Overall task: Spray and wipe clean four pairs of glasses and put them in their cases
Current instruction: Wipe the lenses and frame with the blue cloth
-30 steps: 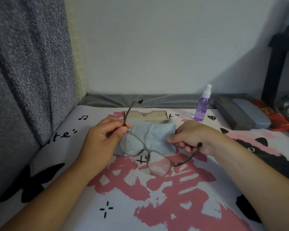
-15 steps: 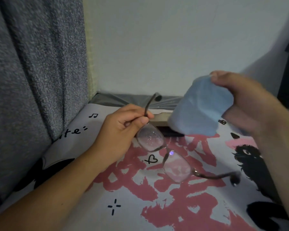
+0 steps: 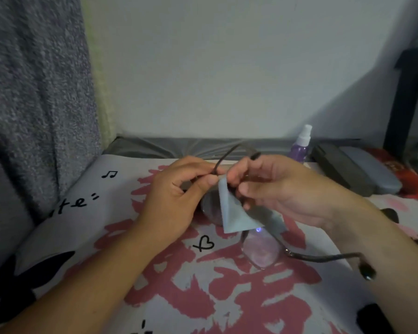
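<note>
Nearest, low in the frame, the printed tabletop (image 3: 239, 307) fills the foreground. Above it at centre one pair of glasses (image 3: 261, 251) is held in the air, one temple reaching lower right. The left hand (image 3: 176, 196) pinches the frame's upper corner, fingers curled. The right hand (image 3: 278, 186) pinches a pale blue cloth (image 3: 234, 213) against the upper lens, hiding part of it. Farther back, upper right, stand one spray bottle (image 3: 301, 147) and three cases (image 3: 362, 169) side by side.
</note>
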